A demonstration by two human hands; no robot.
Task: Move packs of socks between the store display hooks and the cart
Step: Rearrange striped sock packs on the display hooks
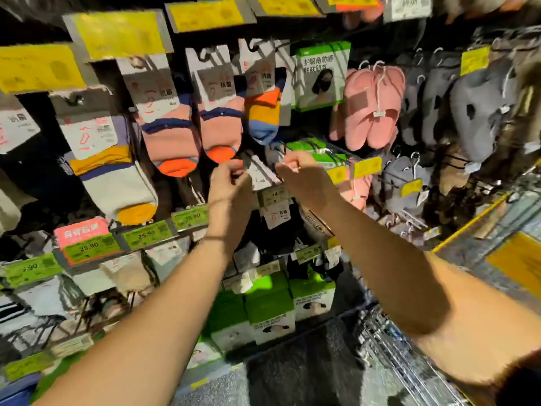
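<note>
Store display wall ahead, crowded with hanging goods and yellow price tags (117,33). Both arms up at the middle row. Left hand (227,183) curled, fingertips pinching the left edge of a sock pack's white header card (260,174); right hand (298,174) curled too, pinching at the card's right top corner. Card tilted between the two hands, printed in red and black, too blurred to read; dark socks (278,230) hanging below it, right under the grip. Cannot tell whether the card sits on a hook or is off it.

Just above the grip: pink socks with orange toes (219,133) and an orange-and-blue pair (263,112), toes nearly touching the left fingers. Up and left of the hands, a white, purple and mustard pair (111,177). Up and right, a green mask box (320,74), then pink slippers (369,109) and grey slippers (468,104) further right. Behind the right hand, green packs with black cords (316,150), crowding the card. Below the wrists, green price labels (146,234) on the rail and green boxes (269,306). Wire cart (389,347) low and right, under the right forearm.
</note>
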